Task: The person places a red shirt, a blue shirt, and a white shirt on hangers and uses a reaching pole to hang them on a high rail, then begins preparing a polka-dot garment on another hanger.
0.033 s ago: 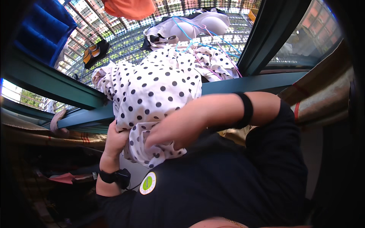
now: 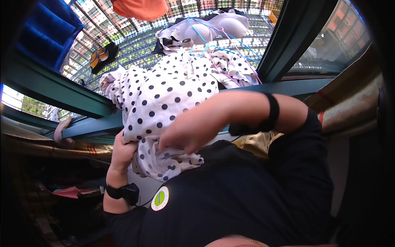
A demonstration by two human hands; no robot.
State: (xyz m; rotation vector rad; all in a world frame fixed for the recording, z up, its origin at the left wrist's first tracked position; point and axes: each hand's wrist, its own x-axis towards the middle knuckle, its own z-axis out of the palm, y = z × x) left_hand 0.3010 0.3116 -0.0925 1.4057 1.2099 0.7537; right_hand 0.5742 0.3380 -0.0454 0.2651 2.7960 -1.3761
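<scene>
A white garment with black polka dots [image 2: 158, 96] drapes over the window sill and hangs toward me, its near end bunched in loose folds. At its lower left edge, my left hand [image 2: 123, 149] is closed, gripping the cloth. My right hand [image 2: 193, 127] lies across the garment's near right part with its fingers bent down toward the folds. That hand is blurred and its fingertips partly hidden, so I cannot tell whether it grips the cloth. Blue and pink hangers [image 2: 242, 53] rest on the garment's far right part.
Beyond the teal window frame [image 2: 284, 87], a pale bra [image 2: 197, 31] lies on the metal grating. A black and orange sandal [image 2: 101, 57] is farther left. Dark blue cloth [image 2: 47, 33] and an orange cloth [image 2: 140, 9] hang above. Curtains [image 2: 349, 99] flank the opening.
My right hand and forearm have risen slightly, away from the bunched end. The cloth's dots have shifted a little downward. My left hand has moved slightly left and keeps its grip.
</scene>
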